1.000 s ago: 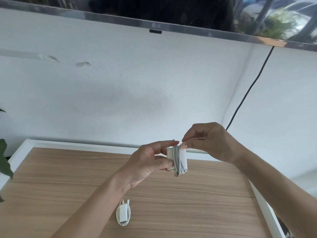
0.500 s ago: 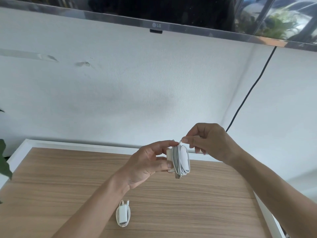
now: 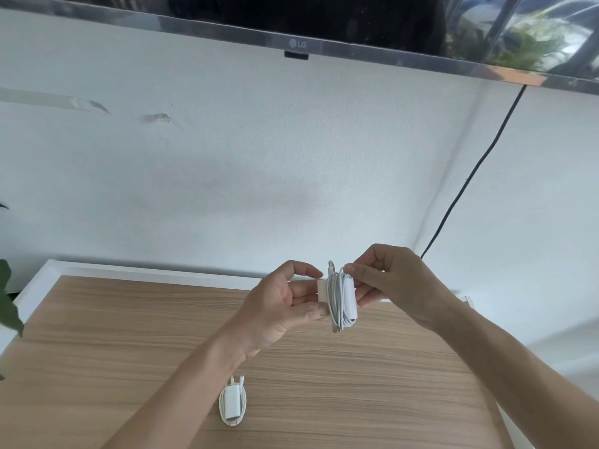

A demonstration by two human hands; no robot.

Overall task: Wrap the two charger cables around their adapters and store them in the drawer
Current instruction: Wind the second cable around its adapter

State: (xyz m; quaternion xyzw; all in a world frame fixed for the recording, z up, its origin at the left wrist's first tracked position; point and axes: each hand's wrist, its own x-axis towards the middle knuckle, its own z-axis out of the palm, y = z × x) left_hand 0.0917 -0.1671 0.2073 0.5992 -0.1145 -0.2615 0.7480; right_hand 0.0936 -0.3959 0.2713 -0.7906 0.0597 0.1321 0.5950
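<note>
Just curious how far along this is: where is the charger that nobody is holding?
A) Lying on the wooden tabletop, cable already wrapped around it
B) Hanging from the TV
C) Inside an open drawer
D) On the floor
A: the wrapped charger lies on the wooden tabletop, below the left forearm.

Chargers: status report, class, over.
Left hand grips adapter; right hand pinches cable end. Second charger wrapped, on table. No drawer visible.
</note>
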